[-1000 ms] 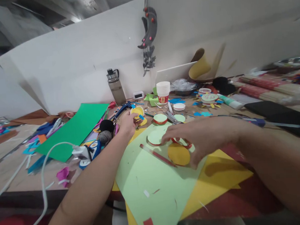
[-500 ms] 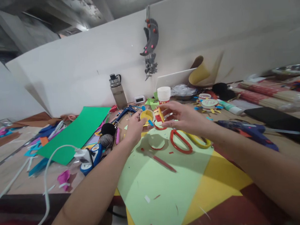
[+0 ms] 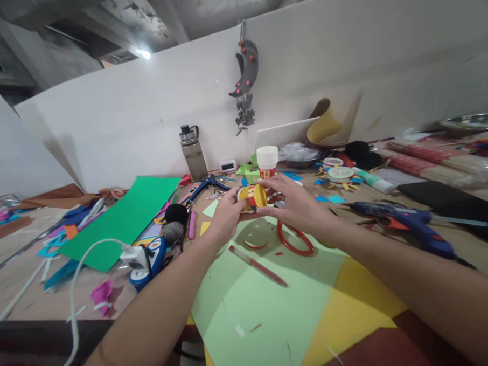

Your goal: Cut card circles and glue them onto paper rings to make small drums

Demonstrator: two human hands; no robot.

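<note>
My left hand (image 3: 226,216) and my right hand (image 3: 296,203) meet above the far edge of a pale green sheet (image 3: 265,301). Between them they hold a small yellow and red paper piece (image 3: 254,195), the left hand gripping its left side and the right hand's fingers pinching a yellow disc against it. Red-handled scissors (image 3: 295,239) lie on the sheet just under my right wrist. A red pen (image 3: 259,265) lies on the sheet nearer to me.
A yellow sheet (image 3: 366,302) lies under the green one. A blue glue gun (image 3: 407,224) is at right, a white cable and plug (image 3: 129,254) at left. A dark green sheet (image 3: 124,218), water bottle (image 3: 193,152), paper cups (image 3: 266,159) and scraps crowd the far side.
My right hand left the yellow disc's spot on the sheet, carried the disc up and forward and joined my left hand. My left hand drew back with the yellow piece.
</note>
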